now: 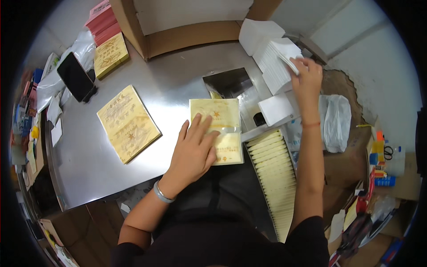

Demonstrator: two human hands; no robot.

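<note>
Steel table [89,160] under cardboard box [187,38]; white wall [382,66] at right.

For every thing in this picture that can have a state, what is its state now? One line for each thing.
Left hand: flat, pressing on the yellow packet.
Right hand: fingers pinching a white sheet at the fanned stack.
Yellow packet: lying flat at the table edge.
Yellow stack: lying flat, untouched.
Phone: screen dark, face up.
Cardboard box: open.
Row of yellow packets: standing on edge, packed together.
</note>
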